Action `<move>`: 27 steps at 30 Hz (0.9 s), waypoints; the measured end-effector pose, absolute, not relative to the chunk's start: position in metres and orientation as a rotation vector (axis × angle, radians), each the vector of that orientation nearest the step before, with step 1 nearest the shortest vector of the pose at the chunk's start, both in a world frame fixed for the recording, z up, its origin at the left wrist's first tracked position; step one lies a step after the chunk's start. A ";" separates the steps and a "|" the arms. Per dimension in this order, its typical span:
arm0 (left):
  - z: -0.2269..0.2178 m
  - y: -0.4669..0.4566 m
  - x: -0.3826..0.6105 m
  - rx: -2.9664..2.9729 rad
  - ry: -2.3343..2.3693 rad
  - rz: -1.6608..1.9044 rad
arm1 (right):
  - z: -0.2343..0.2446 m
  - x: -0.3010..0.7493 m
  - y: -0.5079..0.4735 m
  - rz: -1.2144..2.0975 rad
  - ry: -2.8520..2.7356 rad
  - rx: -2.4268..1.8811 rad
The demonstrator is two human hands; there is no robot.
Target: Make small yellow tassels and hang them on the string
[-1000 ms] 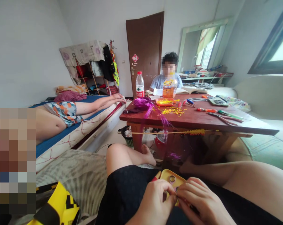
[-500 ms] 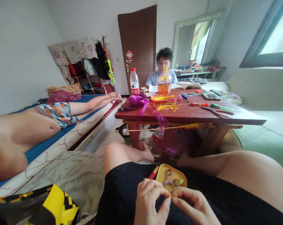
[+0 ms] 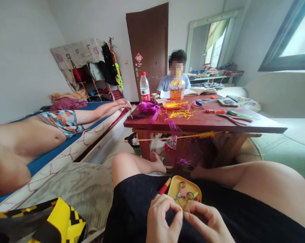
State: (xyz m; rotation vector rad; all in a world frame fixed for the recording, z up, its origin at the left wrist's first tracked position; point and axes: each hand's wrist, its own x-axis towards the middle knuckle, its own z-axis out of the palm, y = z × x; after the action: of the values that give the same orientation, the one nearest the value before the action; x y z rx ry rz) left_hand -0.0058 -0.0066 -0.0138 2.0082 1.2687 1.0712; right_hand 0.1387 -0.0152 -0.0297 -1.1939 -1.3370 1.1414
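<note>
My left hand [image 3: 164, 219] and my right hand [image 3: 206, 224] meet over my lap at the bottom of the view, fingertips pinched together on a tiny yellowish piece that I cannot make out. Just beyond them a small yellow tray [image 3: 174, 187] rests on my black shorts, holding small scissors [image 3: 184, 194] with pink and green handles. A red pen [image 3: 165, 186] lies beside the tray's left edge. My bare legs stretch toward the low table.
A low red-brown table [image 3: 208, 122] ahead carries purple and yellow threads [image 3: 152, 108], an orange tray, bottles, pens and pliers. A person sits behind it by the brown door. Another person lies on the blue bed [image 3: 58, 152] at left. A yellow-black bag [image 3: 58, 222] sits lower left.
The view has tilted and swung left, showing more of the bed. My hands have drawn back off the yellow tray, uncovering the scissors, and still pinch together over my lap.
</note>
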 end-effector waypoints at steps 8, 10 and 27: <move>-0.003 -0.006 -0.001 1.643 1.358 0.862 | -0.032 0.148 -0.017 0.228 -1.975 -1.017; 0.004 -0.004 -0.001 1.605 1.374 0.792 | -0.032 0.148 -0.017 0.172 -2.041 -0.961; -0.008 -0.001 0.002 0.621 1.095 0.938 | -0.033 0.147 -0.017 0.086 -2.039 -0.995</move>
State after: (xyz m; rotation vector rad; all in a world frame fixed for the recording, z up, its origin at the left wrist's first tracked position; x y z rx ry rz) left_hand 0.0024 -0.0012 -0.0084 0.6206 1.0952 0.9382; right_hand 0.1466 -0.0172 -0.0334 -0.9951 -2.0390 0.0856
